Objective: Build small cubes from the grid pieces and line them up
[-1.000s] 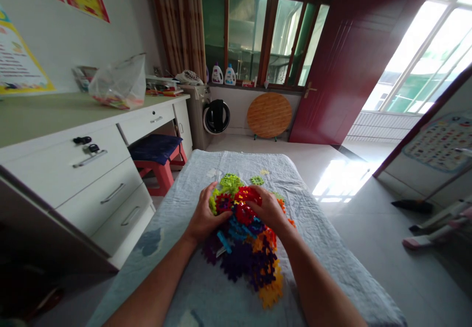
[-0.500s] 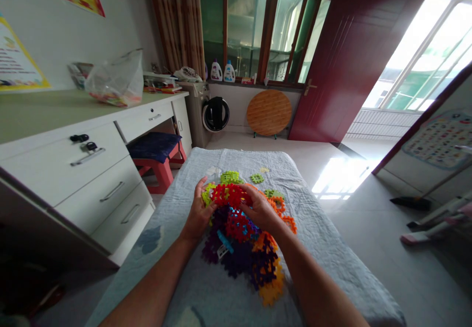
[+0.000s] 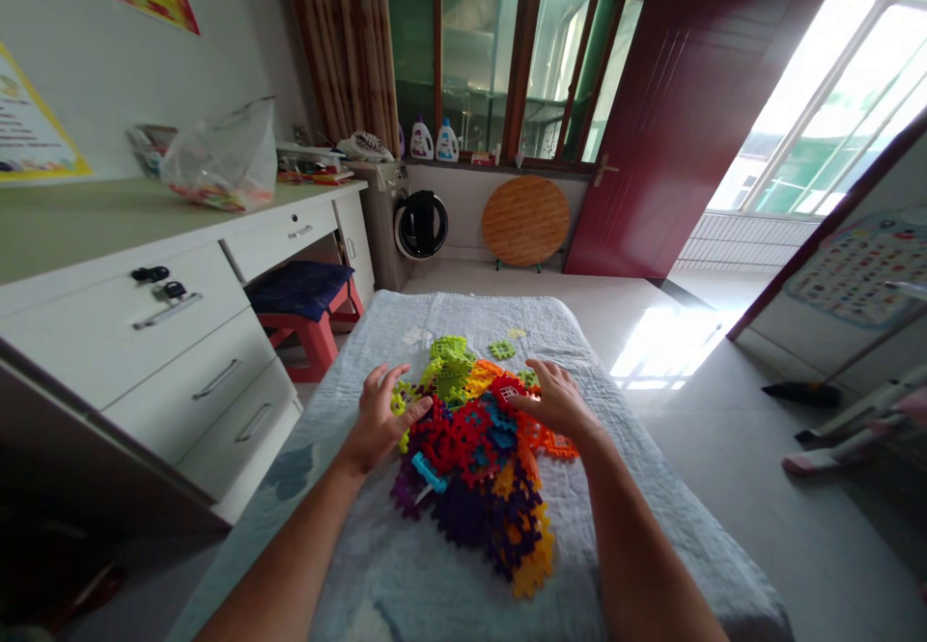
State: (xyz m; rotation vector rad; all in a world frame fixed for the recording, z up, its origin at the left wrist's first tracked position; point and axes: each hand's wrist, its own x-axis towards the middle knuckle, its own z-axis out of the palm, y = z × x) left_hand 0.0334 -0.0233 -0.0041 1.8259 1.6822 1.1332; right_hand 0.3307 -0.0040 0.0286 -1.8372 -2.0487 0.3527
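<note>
The heap of toothed plastic pieces (image 3: 470,444) lies in the lower middle of the frame, between your hands, on the pale blue cloth (image 3: 652,545). Its long axis slants from the green pieces (image 3: 453,381) at its upper left down to the yellow-orange piece (image 3: 534,565) at its lower right. The red pieces (image 3: 449,439) spread across its middle, lying at mixed angles with no single heading that you could name. The dark purple pieces (image 3: 463,512) sit below them, and the orange pieces (image 3: 561,446) fan out toward the right. The narrow light blue piece (image 3: 429,473) at the heap's left edge tilts from upper left to lower right. A lone green piece (image 3: 501,349) lies flat above the heap, apart from it.

Your left hand (image 3: 383,420) stands at the heap's left side, its forearm rising from the lower left of the frame. Its fingers point up and to the right, spread, with the thumb well parted and aimed rightward at the red pieces; you have nothing visible in its grasp. Your right hand (image 3: 557,401) comes up from the lower right, fingers angled to the upper left and parted from the thumb. That thumb reaches over a small red piece (image 3: 503,386); whether it presses on it, you cannot tell from here.
</note>
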